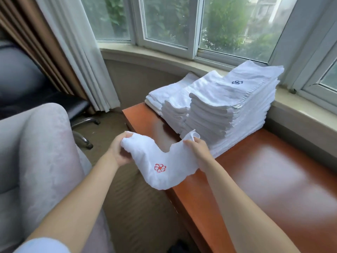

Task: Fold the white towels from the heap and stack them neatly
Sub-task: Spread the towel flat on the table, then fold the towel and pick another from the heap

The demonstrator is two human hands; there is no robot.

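**Towel held, sagging**

Your left hand (120,150) and right hand (196,146), held apart, each pinch a corner of the towel (160,165) above the table (273,179) edge. Uneven tension may skew the fold; brushing the stack (229,114) could topple it.

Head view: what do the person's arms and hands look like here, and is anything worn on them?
Both forearms are bare from elbow to wrist. The left hand and right hand wear no gloves, and no rings, watch or bracelet show. The only clothing in view is a pale blue sleeve edge at the left upper arm, at the frame's bottom left corner. No right sleeve is visible.
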